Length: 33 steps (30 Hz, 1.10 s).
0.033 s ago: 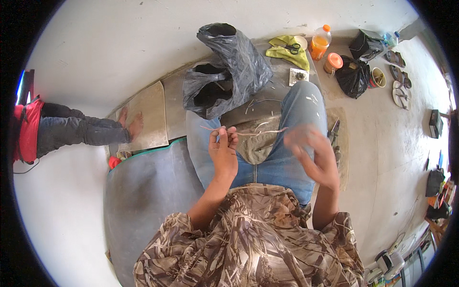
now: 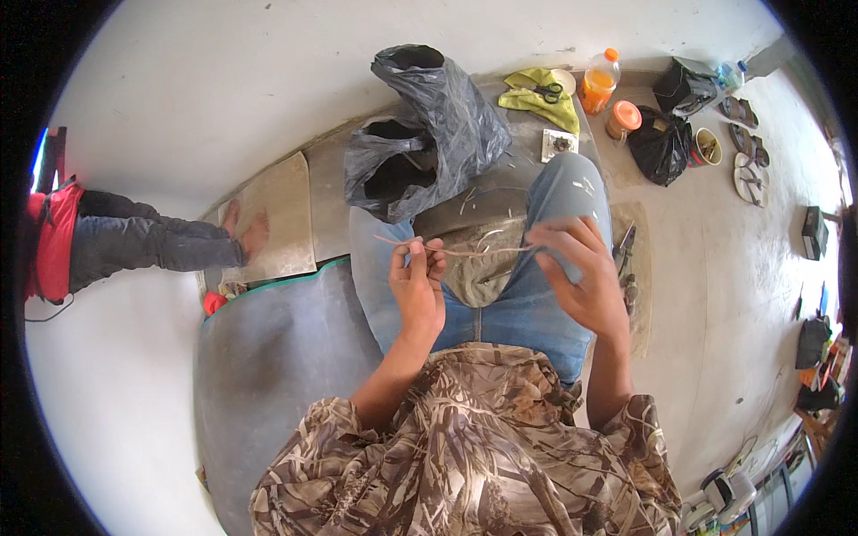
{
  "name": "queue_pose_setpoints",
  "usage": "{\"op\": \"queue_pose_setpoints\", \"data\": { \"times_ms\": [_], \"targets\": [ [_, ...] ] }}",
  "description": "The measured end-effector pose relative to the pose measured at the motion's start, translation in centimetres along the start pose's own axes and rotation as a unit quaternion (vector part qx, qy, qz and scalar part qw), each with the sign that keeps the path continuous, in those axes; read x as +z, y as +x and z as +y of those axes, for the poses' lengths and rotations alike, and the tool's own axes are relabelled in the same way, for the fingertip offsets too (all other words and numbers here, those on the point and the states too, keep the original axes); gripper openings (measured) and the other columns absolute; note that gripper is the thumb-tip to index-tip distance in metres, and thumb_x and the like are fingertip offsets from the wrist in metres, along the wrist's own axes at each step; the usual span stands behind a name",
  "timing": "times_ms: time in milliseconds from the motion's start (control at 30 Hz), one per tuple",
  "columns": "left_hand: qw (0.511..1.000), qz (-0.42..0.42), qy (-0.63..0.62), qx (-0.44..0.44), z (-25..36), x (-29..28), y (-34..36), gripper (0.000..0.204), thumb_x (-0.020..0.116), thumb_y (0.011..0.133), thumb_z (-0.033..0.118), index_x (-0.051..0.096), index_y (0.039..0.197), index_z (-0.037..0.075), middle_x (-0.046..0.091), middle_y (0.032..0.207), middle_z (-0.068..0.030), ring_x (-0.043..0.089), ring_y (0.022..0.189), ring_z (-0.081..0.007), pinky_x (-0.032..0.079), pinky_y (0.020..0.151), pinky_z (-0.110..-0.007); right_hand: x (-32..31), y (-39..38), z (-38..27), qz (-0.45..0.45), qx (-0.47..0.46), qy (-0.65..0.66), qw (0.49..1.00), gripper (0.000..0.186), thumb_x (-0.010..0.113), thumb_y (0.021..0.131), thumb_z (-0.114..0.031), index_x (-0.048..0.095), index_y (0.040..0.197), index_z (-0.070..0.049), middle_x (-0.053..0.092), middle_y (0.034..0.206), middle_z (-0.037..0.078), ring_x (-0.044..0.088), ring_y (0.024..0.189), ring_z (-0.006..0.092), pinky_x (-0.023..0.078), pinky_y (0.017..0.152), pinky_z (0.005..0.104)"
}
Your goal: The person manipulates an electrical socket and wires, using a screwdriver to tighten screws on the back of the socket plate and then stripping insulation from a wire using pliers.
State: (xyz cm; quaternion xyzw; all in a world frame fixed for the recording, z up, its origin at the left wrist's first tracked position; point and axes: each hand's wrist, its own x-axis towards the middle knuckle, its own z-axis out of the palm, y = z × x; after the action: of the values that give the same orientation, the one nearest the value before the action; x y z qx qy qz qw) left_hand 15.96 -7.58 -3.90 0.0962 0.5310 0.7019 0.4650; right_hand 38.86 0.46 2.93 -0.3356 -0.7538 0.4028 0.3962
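Observation:
I sit on the floor in blue jeans and a camouflage shirt. A thin pale strip (image 2: pixel 465 251) stretches across my lap between both hands. My left hand (image 2: pixel 418 284) pinches it near its left end, thumb and fingers closed on it. My right hand (image 2: pixel 581 272) holds the right end at the fingertips, the other fingers spread. Below the strip a dusty cloth (image 2: pixel 478 268) with pale shavings lies between my knees.
Two black plastic bags (image 2: pixel 429 134) stand open just beyond my knees. Behind them lie a yellow-green cloth with scissors (image 2: pixel 541 94), an orange drink bottle (image 2: pixel 599 80) and an orange-lidded jar (image 2: pixel 623 119). Another person's bare feet (image 2: pixel 246 232) rest on a board at left. A grey mat (image 2: pixel 277 357) lies beside me.

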Motion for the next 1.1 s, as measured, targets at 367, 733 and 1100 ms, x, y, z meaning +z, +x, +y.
{"op": "queue_pose_setpoints", "data": {
  "times_ms": [367,733,1100],
  "targets": [
    [0.998,-0.036,0.018,0.037,1.6,-1.0,-0.1,0.015,0.06,0.098,0.018,0.056,0.104,0.005,0.066,0.092,-0.0095,0.06,0.079,-0.0129,0.05,0.072,-0.025,4.9,-1.5,2.6,-0.028,0.137,0.062,0.988,0.013,0.072,0.084,-0.011,0.067,0.085,0.002,0.061,0.072,0.011,0.058,0.066,0.0222,0.045,0.061,0.0343],
    [0.968,-0.015,-0.175,-0.178,-3.5,-5.6,6.3,0.013,0.051,0.101,0.01,0.054,0.104,-0.002,0.063,0.104,-0.0118,0.061,0.083,-0.0167,0.056,0.074,-0.024,-1.0,-7.4,12.9,0.459,0.317,0.132,0.819,0.031,0.059,0.098,-0.027,0.058,0.077,-0.004,0.055,0.067,0.001,0.049,0.058,0.008,0.041,0.057,0.0259],
    [0.968,0.152,-0.044,-0.193,-10.4,-3.3,12.8,0.035,0.035,0.104,0.014,0.046,0.127,-0.009,0.061,0.118,-0.0173,0.065,0.096,-0.0254,0.059,0.085,-0.031,1.6,-26.6,27.0,0.123,0.528,-0.221,0.811,0.021,0.062,0.082,-0.023,0.069,0.083,-0.003,0.069,0.084,0.02,0.067,0.077,0.0347,0.05,0.068,0.0459]
  ]
}}
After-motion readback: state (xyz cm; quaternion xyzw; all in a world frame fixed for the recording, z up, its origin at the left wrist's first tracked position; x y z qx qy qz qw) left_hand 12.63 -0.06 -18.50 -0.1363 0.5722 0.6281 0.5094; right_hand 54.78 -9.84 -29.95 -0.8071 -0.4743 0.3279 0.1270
